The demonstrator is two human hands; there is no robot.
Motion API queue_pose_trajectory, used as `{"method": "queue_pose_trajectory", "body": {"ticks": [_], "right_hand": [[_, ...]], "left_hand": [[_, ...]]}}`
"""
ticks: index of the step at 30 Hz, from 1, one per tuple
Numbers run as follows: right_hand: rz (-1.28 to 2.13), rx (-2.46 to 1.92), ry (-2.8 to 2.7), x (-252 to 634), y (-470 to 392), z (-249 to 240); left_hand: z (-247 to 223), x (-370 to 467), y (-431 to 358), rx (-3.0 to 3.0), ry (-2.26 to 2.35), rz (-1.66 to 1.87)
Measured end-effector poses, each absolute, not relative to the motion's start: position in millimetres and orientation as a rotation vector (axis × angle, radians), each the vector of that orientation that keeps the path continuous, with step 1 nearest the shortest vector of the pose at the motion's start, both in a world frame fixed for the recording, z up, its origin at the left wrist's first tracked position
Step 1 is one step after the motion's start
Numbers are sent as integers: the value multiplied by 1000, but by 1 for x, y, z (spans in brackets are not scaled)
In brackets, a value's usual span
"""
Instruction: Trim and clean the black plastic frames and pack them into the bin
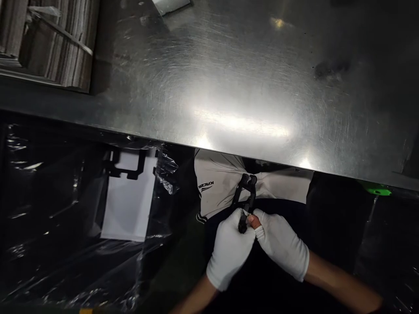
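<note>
Low in the picture, over my lap, a small black plastic frame (252, 189) with a rectangular opening is held up at a tilt. My left hand (231, 244), in a white glove, is closed around its lower end. Beside it, my right hand (282, 244) wears a white glove with the thumb bare. Its thumb and fingers pinch at the same lower end of the frame. Whether the right hand grips the frame itself or some small bit on it is hidden by the fingers.
A scratched metal table (157, 100) spans the upper view. A strapped stack of grey sheets (72, 48) stands on it at left. Below left, clear plastic film (65, 261) lines a dark container holding a white sheet (127, 213) and another black frame (140, 163). A green object (378, 190) lies right.
</note>
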State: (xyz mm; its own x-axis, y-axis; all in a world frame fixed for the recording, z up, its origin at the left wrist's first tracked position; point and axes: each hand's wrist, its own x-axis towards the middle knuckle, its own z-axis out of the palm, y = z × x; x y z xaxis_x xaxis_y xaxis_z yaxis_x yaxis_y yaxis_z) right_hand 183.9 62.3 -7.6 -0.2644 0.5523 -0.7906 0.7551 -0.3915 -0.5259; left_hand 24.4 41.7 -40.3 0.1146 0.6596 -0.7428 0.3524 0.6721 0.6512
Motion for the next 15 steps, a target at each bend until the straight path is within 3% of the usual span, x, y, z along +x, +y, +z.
{"method": "queue_pose_trajectory", "body": {"ticks": [7,12,15], "right_hand": [[-2371,1820,1495,238,47,17],[-2183,1784,1538,228,39,13],[-1968,1703,1621,211,41,7]], "left_hand": [[-15,-29,64,946,989,223],[-25,-9,45,1680,1608,18],[-33,12,34,2032,1735,77]]}}
